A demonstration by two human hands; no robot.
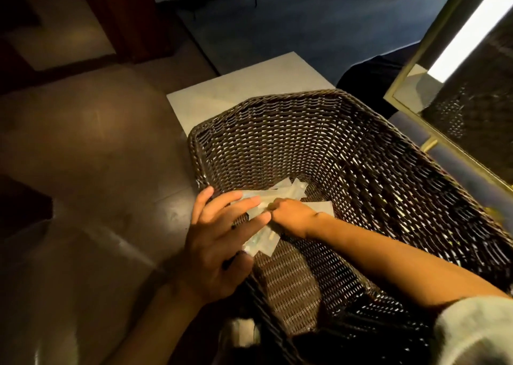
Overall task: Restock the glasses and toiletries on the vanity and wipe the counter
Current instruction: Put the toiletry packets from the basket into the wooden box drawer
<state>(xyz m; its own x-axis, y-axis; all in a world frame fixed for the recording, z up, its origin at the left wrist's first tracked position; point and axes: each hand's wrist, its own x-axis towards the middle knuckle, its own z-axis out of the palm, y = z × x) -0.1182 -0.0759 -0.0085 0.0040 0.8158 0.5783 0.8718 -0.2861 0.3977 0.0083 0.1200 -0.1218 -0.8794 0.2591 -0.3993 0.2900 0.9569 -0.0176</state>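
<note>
A dark woven basket (347, 153) fills the middle of the view, resting on a pale counter corner (238, 87). Inside it, near the left wall, lie several flat clear toiletry packets (291, 191). My left hand (219, 242) reaches over the basket's left rim with fingers spread, holding a bunch of the packets (261, 244) against its palm. My right hand (294, 215) is inside the basket, its fingers closed on the same packets, right beside the left hand's fingertips.
A gold-framed mirror (433, 67) with a bright light strip stands at the right, close behind the basket. Dark polished floor (83, 156) lies to the left and grey carpet (305, 26) beyond the counter. A dark wooden door frame stands at the top left.
</note>
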